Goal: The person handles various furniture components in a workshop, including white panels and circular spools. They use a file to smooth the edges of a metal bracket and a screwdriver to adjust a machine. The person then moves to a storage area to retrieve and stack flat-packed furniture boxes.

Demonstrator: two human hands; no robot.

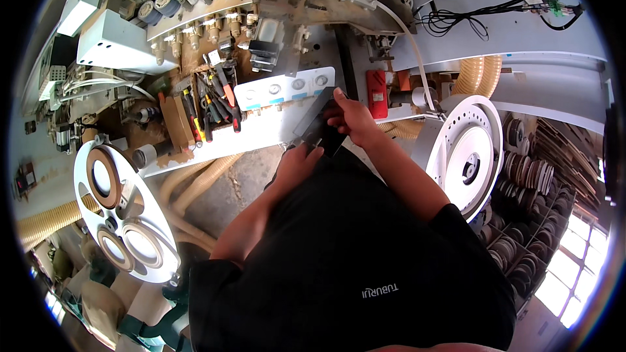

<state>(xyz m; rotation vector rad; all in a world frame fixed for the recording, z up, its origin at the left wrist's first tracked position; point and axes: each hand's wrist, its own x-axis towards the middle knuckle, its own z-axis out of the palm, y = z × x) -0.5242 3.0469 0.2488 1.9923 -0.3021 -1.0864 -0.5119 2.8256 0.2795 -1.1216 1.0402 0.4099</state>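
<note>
A dark grey, flat rectangular piece [313,118] is held between my two hands, tilted in front of my body at the machine's front edge. My left hand [300,163] closes on its lower end. The thumb of my right hand [355,119] presses near the upper end, with the other fingers curled behind. A darker part of the piece lies in shadow by my right fingers, so I cannot make out its exact kind. Just beyond it is a pale panel with several round gauges [285,90].
Screwdrivers and pliers [218,98] lie on the machine ledge, left of the gauges. A red box [376,94] is at right. White wheels stand at left [151,212] and right [471,161]. Ribbed hoses [207,186] run below the ledge; a rack of discs [535,221] stands at far right.
</note>
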